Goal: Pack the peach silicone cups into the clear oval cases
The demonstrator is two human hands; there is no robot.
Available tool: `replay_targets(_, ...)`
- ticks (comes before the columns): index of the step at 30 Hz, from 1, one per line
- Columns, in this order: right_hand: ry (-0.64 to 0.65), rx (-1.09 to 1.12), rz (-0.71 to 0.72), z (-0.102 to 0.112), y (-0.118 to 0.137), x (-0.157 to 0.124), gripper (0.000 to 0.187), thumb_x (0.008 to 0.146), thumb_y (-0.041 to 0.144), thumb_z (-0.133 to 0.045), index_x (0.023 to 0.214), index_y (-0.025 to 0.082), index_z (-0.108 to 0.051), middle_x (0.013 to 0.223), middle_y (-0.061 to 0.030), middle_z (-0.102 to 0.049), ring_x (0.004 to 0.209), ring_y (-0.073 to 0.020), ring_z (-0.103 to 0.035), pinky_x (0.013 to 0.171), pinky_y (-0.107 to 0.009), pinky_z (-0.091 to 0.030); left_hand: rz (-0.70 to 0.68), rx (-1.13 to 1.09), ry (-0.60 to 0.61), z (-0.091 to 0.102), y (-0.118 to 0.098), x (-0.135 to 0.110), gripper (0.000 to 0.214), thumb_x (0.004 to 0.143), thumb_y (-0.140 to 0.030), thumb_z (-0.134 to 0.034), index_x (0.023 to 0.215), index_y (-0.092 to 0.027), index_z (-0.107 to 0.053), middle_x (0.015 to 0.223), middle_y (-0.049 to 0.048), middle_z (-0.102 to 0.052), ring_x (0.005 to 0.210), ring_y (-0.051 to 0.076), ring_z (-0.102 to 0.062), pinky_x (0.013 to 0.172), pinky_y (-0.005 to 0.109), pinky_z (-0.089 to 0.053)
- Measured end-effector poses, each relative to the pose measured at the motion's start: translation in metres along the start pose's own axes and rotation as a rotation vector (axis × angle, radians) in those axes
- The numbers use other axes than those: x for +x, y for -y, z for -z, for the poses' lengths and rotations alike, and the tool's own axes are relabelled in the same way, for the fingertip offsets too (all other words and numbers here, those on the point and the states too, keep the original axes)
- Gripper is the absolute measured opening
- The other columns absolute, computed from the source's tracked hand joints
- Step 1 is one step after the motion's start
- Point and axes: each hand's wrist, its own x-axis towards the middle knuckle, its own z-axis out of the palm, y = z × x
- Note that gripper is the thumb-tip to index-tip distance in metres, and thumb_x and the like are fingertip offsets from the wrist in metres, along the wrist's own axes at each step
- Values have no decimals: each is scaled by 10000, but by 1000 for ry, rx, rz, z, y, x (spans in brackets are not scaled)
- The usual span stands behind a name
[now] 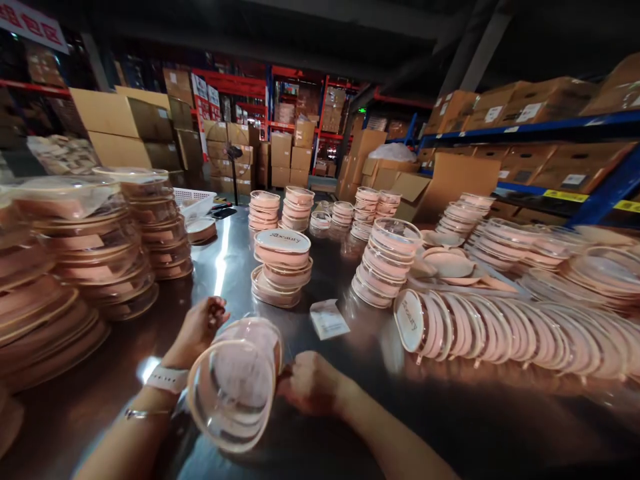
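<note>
A round transparent cosmetic bag point(233, 400) with pale pink trim stands tilted on the table in front of me, its see-through end facing me. At its right edge my right hand point(310, 383) is closed with the fingers pinched against the bag's side; the exact spot they grip is hidden. My left hand point(207, 320) is behind the bag's left side, fingers curled; what they hold, if anything, does not show. Just beyond lies a small white paper packet point(329, 319). A short stack of pink bags point(283, 267) with "beauty" lettering on top stands farther back.
Tall stacks of bags point(95, 253) crowd the left side. On the right, a long row of bags point(500, 330) stands on edge, beside another stack point(387, 263). Behind are a white basket point(193, 202), an open carton point(450, 190) and shelves of boxes point(545, 160).
</note>
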Motion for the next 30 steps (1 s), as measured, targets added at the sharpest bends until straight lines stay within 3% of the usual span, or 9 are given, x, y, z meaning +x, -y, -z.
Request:
replay_targets(3, -104, 106, -42, -6, 8, 3, 307, 1007, 224, -351, 794, 219, -572, 655, -29, -619, 563, -170, -543, 488, -297, -395, -20, 13, 65, 8, -7, 0, 182, 714, -320, -750, 790, -179, -663, 843, -17, -699, 688, 133, -632, 618, 241, -557)
replay_targets(6, -166, 213, -250, 1, -2, 1, 372, 1060, 285, -286, 835, 213, -573, 702, -40, -636, 593, -168, -573, 532, -280, -444, 96, 101, 366, -1, -1, -16, 431, 694, -481, -809, 956, -144, -743, 1142, 125, -714, 940, 289, -690, 727, 387, -591)
replay_targets(9, -146, 314, -367, 7, -15, -3, 422, 1078, 386, -289, 813, 213, -568, 708, -32, -633, 604, -161, -578, 542, -270, -441, 155, 262, 595, -15, 10, -31, 571, 656, -590, -826, 997, -134, -769, 1137, 173, -727, 996, 320, -692, 819, 395, -561)
replay_targets(13, -183, 340, -426, 4, -22, -6, 445, 1068, 454, -300, 789, 221, -556, 706, -23, -617, 623, -158, -580, 569, -261, -446, 154, 308, 555, -18, 13, -32, 508, 697, -621, -785, 885, -149, -776, 881, 106, -755, 795, 242, -684, 718, 321, -531)
replay_targets(21, -318, 297, -566, 1, -29, -11, 339, 1055, 351, -352, 801, 227, -538, 699, -6, -597, 614, -156, -566, 568, -259, -445, 131, 200, 476, -8, 11, -21, 323, 637, -422, -879, 698, -172, -683, 623, 2, -640, 545, 131, -535, 529, 243, -419)
replay_targets(25, -314, 267, -520, 2, -29, -11, 363, 1061, 372, -333, 811, 220, -547, 721, -24, -615, 637, -164, -581, 583, -269, -449, 104, 214, 405, -14, 21, -18, 372, 645, -461, -859, 639, -169, -629, 574, -15, -592, 508, 110, -487, 487, 228, -368)
replay_targets(30, -240, 207, -378, -1, -26, -9, 411, 1059, 377, -310, 784, 219, -571, 690, -34, -628, 619, -171, -590, 584, -280, -440, -22, 196, 282, -16, 31, -4, 481, 531, -475, -882, 530, -207, -483, 458, -74, -466, 441, 80, -378, 433, 221, -288)
